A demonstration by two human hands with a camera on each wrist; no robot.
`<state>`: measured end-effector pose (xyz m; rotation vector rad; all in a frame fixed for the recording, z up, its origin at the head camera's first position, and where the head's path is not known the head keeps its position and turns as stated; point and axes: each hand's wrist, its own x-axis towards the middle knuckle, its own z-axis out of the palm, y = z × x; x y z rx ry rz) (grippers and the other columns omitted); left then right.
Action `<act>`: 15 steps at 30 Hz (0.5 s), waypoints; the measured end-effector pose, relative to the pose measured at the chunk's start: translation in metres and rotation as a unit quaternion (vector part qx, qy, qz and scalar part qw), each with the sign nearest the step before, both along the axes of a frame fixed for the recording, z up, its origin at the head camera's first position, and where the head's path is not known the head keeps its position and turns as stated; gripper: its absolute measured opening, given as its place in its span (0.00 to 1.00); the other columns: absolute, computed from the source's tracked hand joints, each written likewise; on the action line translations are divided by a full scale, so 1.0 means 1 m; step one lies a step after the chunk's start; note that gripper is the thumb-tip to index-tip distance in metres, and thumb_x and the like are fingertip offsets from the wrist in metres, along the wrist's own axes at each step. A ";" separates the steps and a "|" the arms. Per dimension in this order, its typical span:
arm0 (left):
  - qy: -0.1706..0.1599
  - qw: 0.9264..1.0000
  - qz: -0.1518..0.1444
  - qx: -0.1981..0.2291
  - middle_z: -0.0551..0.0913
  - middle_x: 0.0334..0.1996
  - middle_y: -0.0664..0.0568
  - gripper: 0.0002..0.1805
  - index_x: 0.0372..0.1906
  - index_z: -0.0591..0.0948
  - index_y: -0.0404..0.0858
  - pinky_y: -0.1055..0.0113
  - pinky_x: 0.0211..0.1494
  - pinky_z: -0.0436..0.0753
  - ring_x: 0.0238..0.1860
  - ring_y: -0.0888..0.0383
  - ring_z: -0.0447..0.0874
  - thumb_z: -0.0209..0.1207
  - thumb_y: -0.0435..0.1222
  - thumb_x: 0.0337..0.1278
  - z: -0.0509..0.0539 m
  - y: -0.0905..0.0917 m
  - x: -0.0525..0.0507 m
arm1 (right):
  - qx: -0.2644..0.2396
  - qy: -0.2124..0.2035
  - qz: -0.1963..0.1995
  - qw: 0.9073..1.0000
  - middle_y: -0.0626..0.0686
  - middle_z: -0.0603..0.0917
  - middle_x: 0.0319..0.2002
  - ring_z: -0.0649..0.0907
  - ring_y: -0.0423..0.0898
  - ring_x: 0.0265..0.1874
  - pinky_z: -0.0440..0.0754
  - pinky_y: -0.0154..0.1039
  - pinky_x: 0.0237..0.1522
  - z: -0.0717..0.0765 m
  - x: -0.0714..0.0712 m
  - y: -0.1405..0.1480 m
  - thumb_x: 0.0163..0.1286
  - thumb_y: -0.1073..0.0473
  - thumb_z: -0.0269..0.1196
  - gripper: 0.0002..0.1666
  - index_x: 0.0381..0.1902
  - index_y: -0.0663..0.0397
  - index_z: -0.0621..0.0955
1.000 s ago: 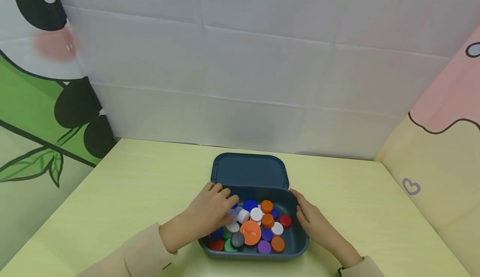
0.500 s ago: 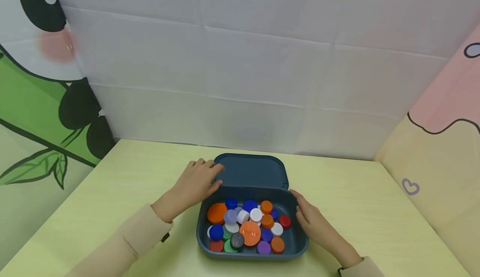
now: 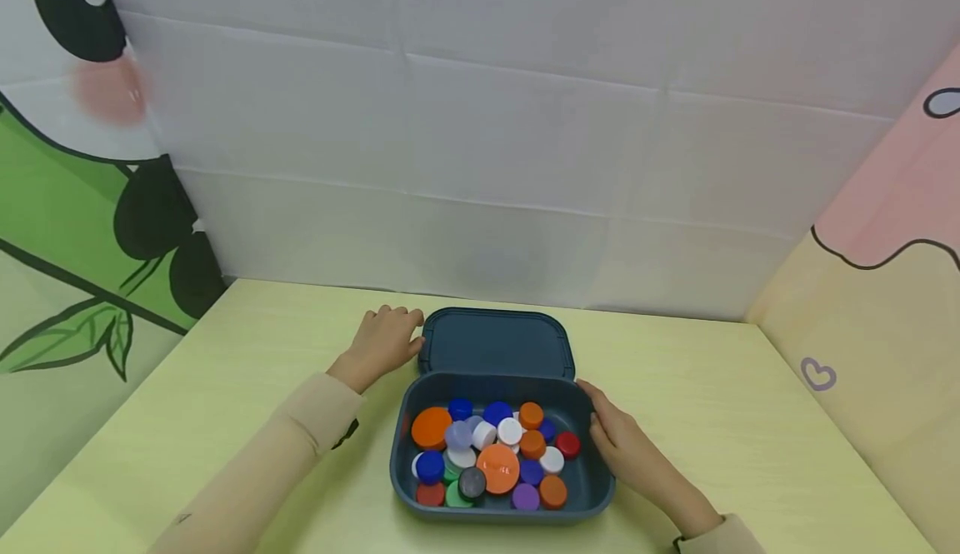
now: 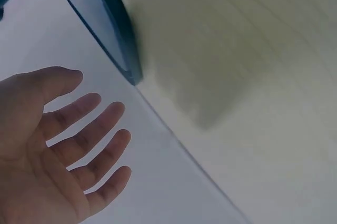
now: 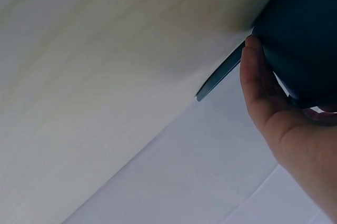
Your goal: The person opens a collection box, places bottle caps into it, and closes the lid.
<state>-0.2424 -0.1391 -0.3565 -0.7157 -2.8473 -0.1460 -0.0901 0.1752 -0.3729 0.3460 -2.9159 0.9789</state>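
Note:
A dark blue box [image 3: 502, 515] holds several coloured bottle caps, orange, blue, white, green, red, purple and black. Behind it lies its matching lid [image 3: 495, 341], tilted back. Beside the lid's left edge is my left hand [image 3: 382, 341], its fingers loosely spread; the left wrist view shows nothing in the palm [image 4: 68, 139]. My right hand [image 3: 630, 446] holds the box by its right wall, fingers along the outside, as the right wrist view shows for the fingers [image 5: 255, 84]. The thumb is mostly hidden there.
The box stands on a pale yellow table [image 3: 300, 471]. A white sheet [image 3: 480, 137] rises behind the table's far edge, with printed cartoon panels at left and right.
My left hand has left the caps at the box's left side, moving up and back to beside the lid. An orange cap there is now uncovered. My right hand stays at the box.

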 end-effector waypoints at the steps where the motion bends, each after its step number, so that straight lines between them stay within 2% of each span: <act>1: -0.009 1.000 0.003 0.000 0.83 0.36 0.45 0.14 0.44 0.79 0.39 0.51 0.37 0.78 0.32 0.45 0.78 0.59 0.41 0.53 -0.002 0.001 -0.002 | 0.000 -0.001 0.000 1.000 0.61 0.73 0.59 0.75 0.53 0.55 0.72 0.53 0.56 0.000 0.000 0.001 0.67 0.70 0.46 0.28 0.65 0.61 0.61; 5: -0.036 0.999 0.010 0.005 0.83 0.36 0.43 0.14 0.43 0.79 0.37 0.50 0.36 0.78 0.33 0.44 0.79 0.58 0.40 0.54 -0.007 0.003 -0.013 | -0.003 -0.006 -0.002 1.000 0.61 0.73 0.59 0.75 0.54 0.56 0.72 0.53 0.56 -0.001 -0.001 0.002 0.67 0.70 0.46 0.28 0.66 0.60 0.61; 10: -0.070 0.997 0.021 -0.006 0.83 0.35 0.43 0.11 0.39 0.79 0.35 0.54 0.31 0.80 0.31 0.46 0.80 0.57 0.38 0.54 -0.015 0.003 -0.026 | -0.008 -0.016 -0.001 1.000 0.60 0.72 0.60 0.75 0.54 0.57 0.71 0.53 0.57 -0.002 -0.001 0.003 0.67 0.70 0.45 0.28 0.66 0.59 0.60; 15: -0.103 0.994 0.031 -0.009 0.81 0.30 0.45 0.08 0.33 0.78 0.36 0.58 0.29 0.78 0.29 0.50 0.78 0.55 0.38 0.55 -0.022 0.007 -0.033 | -0.009 -0.019 -0.003 1.000 0.60 0.72 0.60 0.74 0.54 0.58 0.71 0.53 0.57 -0.003 -0.002 0.005 0.68 0.70 0.45 0.28 0.66 0.60 0.60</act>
